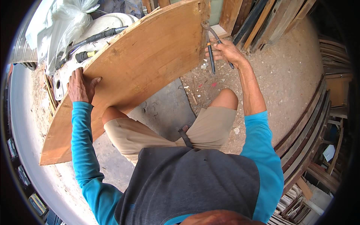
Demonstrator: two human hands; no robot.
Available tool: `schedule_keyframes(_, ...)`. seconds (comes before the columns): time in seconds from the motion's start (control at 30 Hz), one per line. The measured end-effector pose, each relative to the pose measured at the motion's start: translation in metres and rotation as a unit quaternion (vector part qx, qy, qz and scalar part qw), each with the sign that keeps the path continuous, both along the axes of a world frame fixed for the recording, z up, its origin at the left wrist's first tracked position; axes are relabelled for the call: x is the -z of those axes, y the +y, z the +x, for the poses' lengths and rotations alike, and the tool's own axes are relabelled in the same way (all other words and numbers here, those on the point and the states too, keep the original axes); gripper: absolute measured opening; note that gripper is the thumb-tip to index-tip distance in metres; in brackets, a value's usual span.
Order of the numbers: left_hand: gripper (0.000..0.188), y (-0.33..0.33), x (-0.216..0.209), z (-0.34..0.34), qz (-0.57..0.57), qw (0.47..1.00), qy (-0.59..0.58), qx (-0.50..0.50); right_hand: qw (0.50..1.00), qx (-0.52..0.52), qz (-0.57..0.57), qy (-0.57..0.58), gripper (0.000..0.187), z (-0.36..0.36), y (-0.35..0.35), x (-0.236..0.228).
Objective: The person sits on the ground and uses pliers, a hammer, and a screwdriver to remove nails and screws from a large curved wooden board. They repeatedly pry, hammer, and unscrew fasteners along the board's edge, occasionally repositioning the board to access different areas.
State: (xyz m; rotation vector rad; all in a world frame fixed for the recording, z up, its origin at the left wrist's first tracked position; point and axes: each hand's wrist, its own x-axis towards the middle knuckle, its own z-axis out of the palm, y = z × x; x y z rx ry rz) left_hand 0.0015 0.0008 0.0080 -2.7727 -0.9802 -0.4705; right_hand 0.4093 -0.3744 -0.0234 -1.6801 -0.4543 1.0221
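A wide wooden board (138, 63) stands on edge before me, tilted against a white plastic surface and reaching from the lower left to the upper right. Over its upper edge at the left, my left hand (81, 85) is closed, fingers behind and thumb on the near face. My right hand (229, 52) holds a pair of pincers (210, 48) with dark handles, one marked by an orange band. Their jaws are at the board's right end; whether they grip a nail there is too small to tell.
Behind the board, a hammer (98, 36) and a black-and-yellow handled tool (84, 56) lie on the white surface (100, 24) beside clear plastic bags (71, 22). Planks (275, 22) lean at the upper right. More timber (305, 129) is stacked at the right. Chips litter the ground.
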Motion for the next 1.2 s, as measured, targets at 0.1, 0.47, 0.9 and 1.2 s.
schedule_keyframes(0.1,0.07,0.001,0.002,0.001,-0.003,1.0,-0.005,0.003,0.997,-0.063,0.017,0.046,0.063,0.031,-0.011,-0.006)
schedule_keyframes(0.47,0.072,0.003,0.002,0.002,-0.006,1.0,-0.004,-0.005,0.968,0.022,0.047,0.245,0.032,0.008,0.007,0.021)
schedule_keyframes(0.9,0.075,0.003,0.002,-0.001,-0.001,1.0,-0.009,0.007,0.923,0.277,0.257,0.072,0.027,-0.074,0.105,0.117)
schedule_keyframes(1.2,0.076,-0.001,-0.003,0.004,0.018,0.999,0.036,-0.005,0.982,0.156,0.103,0.005,0.024,-0.216,0.057,0.176)
